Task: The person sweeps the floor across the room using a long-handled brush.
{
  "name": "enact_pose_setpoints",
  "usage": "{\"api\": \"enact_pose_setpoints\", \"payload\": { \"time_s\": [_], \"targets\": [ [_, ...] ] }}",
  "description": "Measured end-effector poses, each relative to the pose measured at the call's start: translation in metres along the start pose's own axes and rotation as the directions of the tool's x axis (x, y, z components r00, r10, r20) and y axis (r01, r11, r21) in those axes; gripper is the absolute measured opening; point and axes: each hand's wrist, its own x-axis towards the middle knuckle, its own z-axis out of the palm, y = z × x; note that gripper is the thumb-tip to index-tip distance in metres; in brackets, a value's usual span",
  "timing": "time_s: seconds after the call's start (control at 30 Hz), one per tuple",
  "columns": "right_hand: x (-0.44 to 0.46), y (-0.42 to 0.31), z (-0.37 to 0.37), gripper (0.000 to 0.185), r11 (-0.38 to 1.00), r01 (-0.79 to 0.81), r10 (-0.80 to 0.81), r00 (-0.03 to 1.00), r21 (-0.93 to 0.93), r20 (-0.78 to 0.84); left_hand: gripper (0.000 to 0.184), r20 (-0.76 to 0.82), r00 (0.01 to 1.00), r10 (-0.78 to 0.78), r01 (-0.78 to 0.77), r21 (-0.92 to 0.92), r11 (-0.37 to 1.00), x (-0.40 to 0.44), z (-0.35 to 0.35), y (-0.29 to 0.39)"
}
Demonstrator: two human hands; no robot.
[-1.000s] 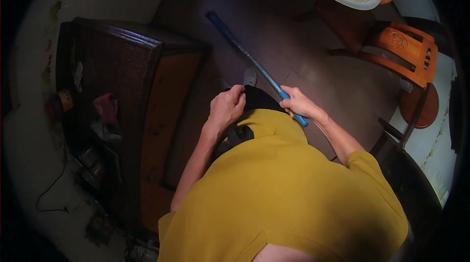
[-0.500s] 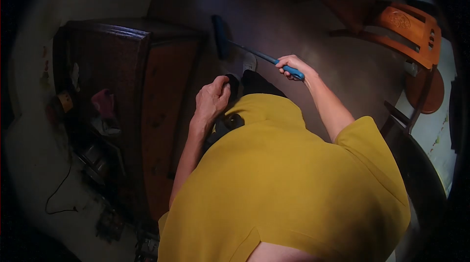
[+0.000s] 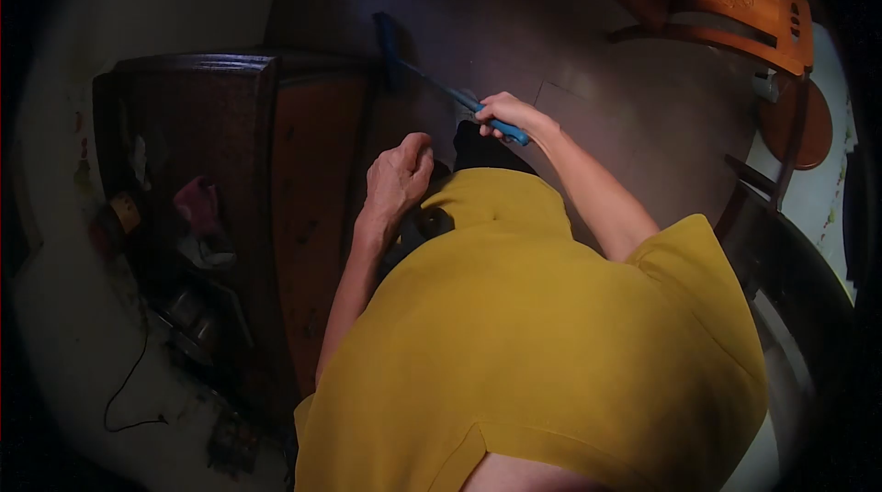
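My right hand (image 3: 508, 113) is closed round the blue grip of a broom (image 3: 450, 92). The broom slants away to the upper left. Its dark blue head (image 3: 387, 37) is at the floor near the front corner of the cabinet. My left hand (image 3: 401, 170) is curled closed in front of my body, back of the hand upward. Whatever its fingers hold, if anything, is hidden. Black trouser leg (image 3: 480, 147) shows between the two hands, below the broom's shaft.
On the left stands a dark wooden cabinet (image 3: 216, 79) with a pink cloth (image 3: 197, 204) and small items on top. A black cord (image 3: 129, 382) lies at lower left. Wooden chairs (image 3: 749, 10) stand at upper right, with a round brown seat (image 3: 797, 124) below. Brown floor (image 3: 606, 97) lies between.
My right hand has moved left and slightly up with the broom. The broom head has shifted up and left toward the cabinet's far side. My left hand is nearly in the same place.
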Motion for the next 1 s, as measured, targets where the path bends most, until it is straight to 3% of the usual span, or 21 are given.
{"api": "enact_pose_setpoints", "payload": {
  "time_s": [0.07,0.13,0.23,0.37,0.6,0.67,1.0],
  "targets": [
    [0.013,-0.008,0.001,0.012,0.999,-0.036,0.035,0.999,-0.037,-0.023,0.021,-0.033,0.999,0.017,-0.017,-0.007,1.0,-0.011,-0.006,-0.01],
    [0.004,-0.018,0.005,0.011,0.995,-0.005,0.017,0.992,0.098,-0.122,0.021,-0.062,0.998,0.03,-0.031,-0.023,0.999,-0.023,-0.008,-0.023],
    [0.014,0.001,-0.001,0.01,0.99,-0.027,0.053,0.98,0.135,-0.191,0.021,-0.088,0.994,0.061,-0.064,-0.03,0.998,-0.039,-0.009,-0.045],
    [-0.018,0.035,-0.005,0.018,0.915,-0.056,0.151,0.965,0.399,-0.212,0.023,-0.07,0.997,0.041,-0.043,-0.022,0.999,-0.059,-0.011,-0.064],
    [-0.062,0.156,-0.02,0.022,0.782,-0.039,0.224,0.949,0.621,-0.223,0.023,0.011,0.986,0.166,-0.166,0.001,0.986,-0.07,-0.009,-0.079],
    [-0.089,0.182,-0.013,0.02,0.669,0.027,0.273,0.92,0.742,-0.28,0.023,0.05,0.978,0.202,-0.203,0.024,0.979,-0.068,-0.005,-0.079],
    [-0.168,0.292,-0.004,0.017,0.533,0.085,0.447,0.817,0.842,-0.365,0.023,0.143,0.949,0.28,-0.291,0.06,0.955,-0.058,0.001,-0.072]
  ]
}}
